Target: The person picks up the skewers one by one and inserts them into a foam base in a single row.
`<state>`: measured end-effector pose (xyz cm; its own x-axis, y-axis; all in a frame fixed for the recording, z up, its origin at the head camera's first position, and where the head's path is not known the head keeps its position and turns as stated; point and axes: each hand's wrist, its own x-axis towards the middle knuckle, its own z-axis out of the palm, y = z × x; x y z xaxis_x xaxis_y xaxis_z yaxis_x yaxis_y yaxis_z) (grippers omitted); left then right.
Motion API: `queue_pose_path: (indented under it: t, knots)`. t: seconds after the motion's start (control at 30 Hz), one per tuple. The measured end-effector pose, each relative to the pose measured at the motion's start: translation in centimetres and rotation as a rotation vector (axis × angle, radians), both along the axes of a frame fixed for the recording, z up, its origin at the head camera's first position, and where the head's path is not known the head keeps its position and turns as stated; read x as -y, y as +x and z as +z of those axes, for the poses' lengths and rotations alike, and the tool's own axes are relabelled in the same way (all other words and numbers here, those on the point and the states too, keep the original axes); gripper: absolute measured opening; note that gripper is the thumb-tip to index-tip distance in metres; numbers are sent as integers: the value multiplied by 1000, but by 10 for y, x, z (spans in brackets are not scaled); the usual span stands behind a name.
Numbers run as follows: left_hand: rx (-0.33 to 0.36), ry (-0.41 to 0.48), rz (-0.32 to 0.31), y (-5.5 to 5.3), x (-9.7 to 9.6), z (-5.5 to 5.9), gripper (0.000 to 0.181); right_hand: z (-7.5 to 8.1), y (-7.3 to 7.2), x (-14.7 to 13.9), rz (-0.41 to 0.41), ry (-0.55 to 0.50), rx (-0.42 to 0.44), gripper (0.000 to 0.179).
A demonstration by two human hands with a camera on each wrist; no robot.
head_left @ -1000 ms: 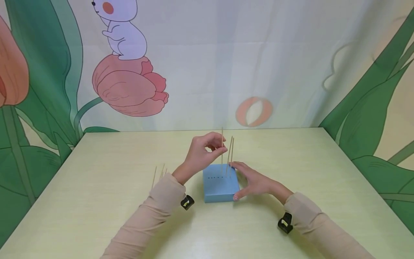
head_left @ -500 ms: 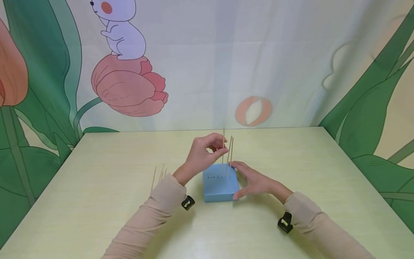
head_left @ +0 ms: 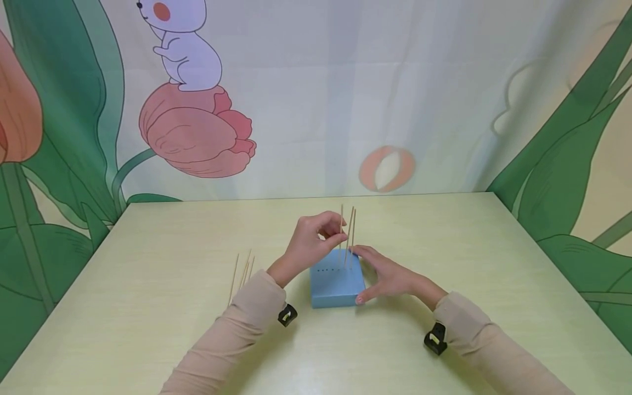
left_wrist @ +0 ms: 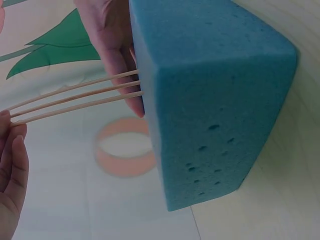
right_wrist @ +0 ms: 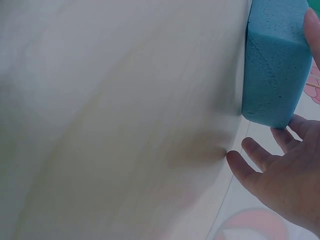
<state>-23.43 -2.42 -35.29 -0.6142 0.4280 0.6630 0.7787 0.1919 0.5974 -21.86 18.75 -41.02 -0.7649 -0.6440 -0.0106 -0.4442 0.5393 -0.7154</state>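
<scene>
Currently, the left hand (head_left: 313, 236) pinches one slender, pale wooden stick (head_left: 342, 211) between thumb and fingers and holds it near vertical over the light-blue, rectangular foam block (head_left: 336, 285). Compared with half a second ago, this hand and the upper tip of its stick sit slightly lower; the block and the right hand (head_left: 387, 273) show no evident shift. Judged from this, the lowering is consistent with pressing the stick downward into the block.

Two further upright wooden sticks (head_left: 350, 225) stand in the block, leaning slightly, just to the right of the held one. In the left wrist view, all three shafts reach the same face of the block. Whether the held stick has entered the foam, and how deep, cannot be determined; the point of contact is not clear. A row of small dark holes (head_left: 327, 270) runs along the top face, left of the sticks.

The right hand grips the block along its right side, thumb at the near corner and forefinger at the far one, remaining fingers spread. This presumably steadies the block against the downward load.

The block rests on the pale yellow-green tabletop (head_left: 197, 230). Several loose wooden sticks (head_left: 233, 280) appear to lie well to its left, partly hidden by the beige sleeve (head_left: 259, 299).
</scene>
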Motion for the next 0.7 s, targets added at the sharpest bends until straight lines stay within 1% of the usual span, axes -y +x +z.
queue_pose_path:
  t: [0.23,0.37,0.43,0.57,0.7]
  knots:
    - [5,-38,13,-3,-2,-4,18,0,0,0,2,6,1,104]
    - [10,-58,18,-3,-2,-3,17,0,0,0,-5,7,1,105]
    - [25,-74,16,-3,-1,-2,19,0,0,0,-5,7,-1,105]
    - [78,-102,6,1,7,2,31,1,0,0,-4,4,-4,105]
    - [135,-134,3,6,23,8,45,1,0,0,-13,9,-13,105]
